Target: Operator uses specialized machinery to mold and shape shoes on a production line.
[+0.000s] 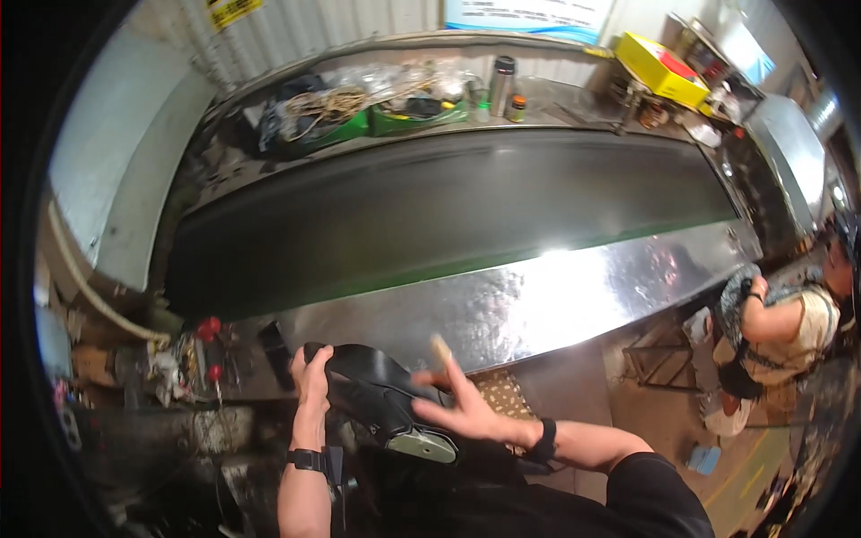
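Observation:
My left hand is closed round one end of a black leather shoe, its thumb and fingers wrapped over it. The shoe is held tilted in front of my body, above the near edge of the metal worktop. A pale green flat piece shows in the end of the shoe closest to me. Just right of the shoe is my right hand, its fingers spread and partly blurred. Something tan covers one of its fingertips. Nothing is in that hand, and whether it touches the shoe is unclear.
Beyond the shiny metal ledge runs a wide dark belt. Green bins, a flask and a yellow box line its far side. Red-handled tools lie left. Another person sits at right.

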`<state>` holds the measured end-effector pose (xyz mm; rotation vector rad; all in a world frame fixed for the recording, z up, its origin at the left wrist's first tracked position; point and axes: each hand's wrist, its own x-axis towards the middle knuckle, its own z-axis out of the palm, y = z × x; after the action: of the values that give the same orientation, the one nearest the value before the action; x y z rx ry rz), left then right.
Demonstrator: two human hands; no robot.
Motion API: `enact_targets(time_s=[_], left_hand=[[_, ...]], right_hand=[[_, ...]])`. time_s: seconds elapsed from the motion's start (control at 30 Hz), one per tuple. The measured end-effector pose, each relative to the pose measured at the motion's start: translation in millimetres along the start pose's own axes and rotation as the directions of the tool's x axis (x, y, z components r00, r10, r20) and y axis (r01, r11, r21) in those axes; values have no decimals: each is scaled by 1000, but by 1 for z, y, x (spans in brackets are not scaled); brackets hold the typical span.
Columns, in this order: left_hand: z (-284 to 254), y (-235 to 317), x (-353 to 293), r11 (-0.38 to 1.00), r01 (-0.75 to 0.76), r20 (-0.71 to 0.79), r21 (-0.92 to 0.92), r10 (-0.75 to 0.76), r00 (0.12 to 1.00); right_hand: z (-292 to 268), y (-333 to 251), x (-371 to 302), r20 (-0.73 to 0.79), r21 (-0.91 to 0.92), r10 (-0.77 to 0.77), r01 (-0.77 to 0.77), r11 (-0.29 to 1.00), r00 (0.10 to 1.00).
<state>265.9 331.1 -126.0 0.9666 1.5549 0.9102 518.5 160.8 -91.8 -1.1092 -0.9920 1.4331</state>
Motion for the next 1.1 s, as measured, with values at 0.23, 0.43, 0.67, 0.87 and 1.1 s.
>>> enact_targets(time_s=[0.23, 0.43, 0.67, 0.87, 1.1], left_hand=[[-98, 20, -87, 979, -169, -204, -115, 143, 969], [-220, 15, -219, 962, -267, -724, 59, 225, 652], [-382, -45, -392, 913, -359, -892, -195, -13, 452], [-419, -35, -494, 467, -623, -761, -627, -198, 617], [-396, -85, -490, 285, -743, -790, -606, -103, 604]], right_hand=[[82, -5, 43, 378, -124, 374, -355, 927, 847], [217, 21, -2, 549, -74, 64, -28, 997, 834], [382, 12, -108, 718, -135, 199, -147, 980, 667], [467, 25, -159, 800, -83, 326, -446, 891, 504], [536, 40, -169, 716, 9, 396, -574, 818, 576]])
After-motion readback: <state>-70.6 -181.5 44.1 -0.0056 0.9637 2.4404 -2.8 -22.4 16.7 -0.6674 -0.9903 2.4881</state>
